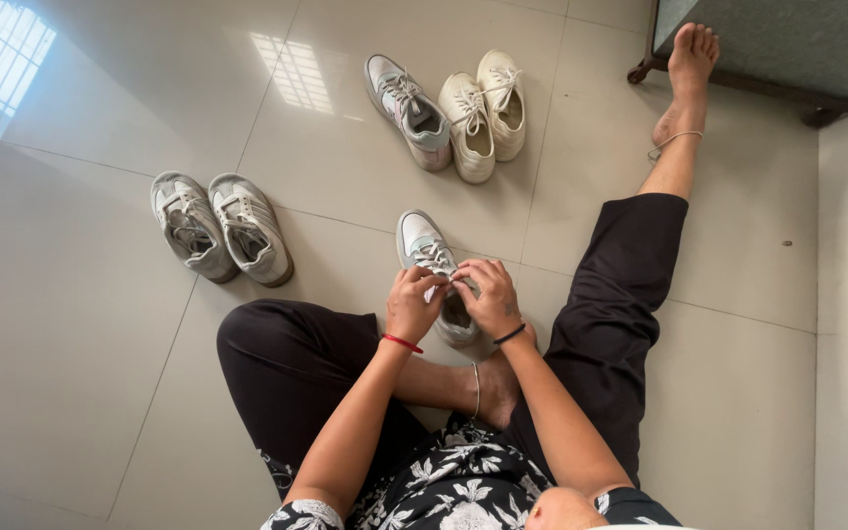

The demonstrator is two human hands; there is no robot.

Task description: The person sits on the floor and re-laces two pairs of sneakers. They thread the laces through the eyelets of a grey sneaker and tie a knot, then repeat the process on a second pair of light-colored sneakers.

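I sit on a tiled floor with a white and grey sneaker (pixel 424 245) standing in front of my folded leg. My left hand (pixel 414 302) and my right hand (pixel 488 296) are both over the sneaker's lacing, fingers pinched on its white laces. The hands hide the shoe's opening and heel. A red band is on my left wrist and a dark band on my right.
A pair of grey sneakers (pixel 220 228) lies to the left. Farther away are one white-grey sneaker (pixel 408 110) and a cream pair (pixel 486 113). My right leg stretches out toward a dark furniture base (pixel 738 83) at top right. A wall runs along the right.
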